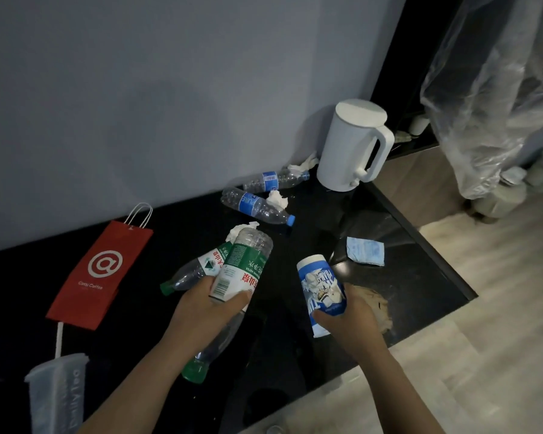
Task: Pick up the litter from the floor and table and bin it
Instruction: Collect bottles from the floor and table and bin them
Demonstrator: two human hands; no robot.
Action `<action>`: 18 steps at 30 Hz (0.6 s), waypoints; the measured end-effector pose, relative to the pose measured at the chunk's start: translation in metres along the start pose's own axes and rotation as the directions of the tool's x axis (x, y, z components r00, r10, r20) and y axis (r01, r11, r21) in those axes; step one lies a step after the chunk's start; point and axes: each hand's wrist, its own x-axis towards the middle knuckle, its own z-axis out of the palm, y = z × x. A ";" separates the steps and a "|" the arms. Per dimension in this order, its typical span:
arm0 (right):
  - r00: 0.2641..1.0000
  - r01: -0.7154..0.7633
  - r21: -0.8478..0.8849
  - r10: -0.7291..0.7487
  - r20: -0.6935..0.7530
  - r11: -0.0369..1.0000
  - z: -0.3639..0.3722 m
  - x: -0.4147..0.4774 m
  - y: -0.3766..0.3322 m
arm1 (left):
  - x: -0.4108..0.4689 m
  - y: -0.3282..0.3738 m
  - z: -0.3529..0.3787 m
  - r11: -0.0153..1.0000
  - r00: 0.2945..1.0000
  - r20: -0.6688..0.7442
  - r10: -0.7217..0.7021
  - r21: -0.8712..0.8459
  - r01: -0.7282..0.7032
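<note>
My left hand point(206, 303) grips an empty green-labelled plastic bottle point(243, 266) above the black table point(405, 277), cap end pointing down toward me. A second green-labelled bottle point(190, 272) lies on the table just behind that hand. My right hand point(347, 317) holds a blue and white paper cup point(322, 286) and a crumpled brown paper point(378, 305). Two blue-labelled bottles point(256, 206) point(275, 180) lie farther back among crumpled white tissues point(278, 198). A small blue sachet point(365, 250) lies flat to the right.
A red paper bag point(99, 274) lies flat at the left. A white kettle point(355, 145) stands at the table's back right corner. A clear plastic cup point(55, 393) stands at the near left. Wooden floor point(483, 308) runs along the right, with a plastic-covered object point(496, 89) beyond.
</note>
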 end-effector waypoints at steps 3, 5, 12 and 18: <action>0.998 0.005 0.130 0.003 -0.066 0.992 -0.014 -0.031 -0.019 | -0.012 0.009 -0.018 0.996 0.997 0.029 0.071 -0.058 -0.069; 0.993 0.015 0.175 0.006 -0.115 0.984 -0.025 -0.056 -0.030 | -0.021 0.016 -0.028 0.988 0.991 0.045 0.123 -0.097 -0.118; 0.914 0.093 0.268 0.025 -0.405 0.959 -0.077 -0.151 -0.039 | -0.050 0.055 -0.019 0.944 0.930 0.185 0.317 -0.160 -0.290; 0.780 0.195 0.303 0.040 -0.624 0.933 -0.148 -0.209 -0.024 | -0.083 0.125 0.031 0.855 0.799 0.308 0.517 -0.227 -0.465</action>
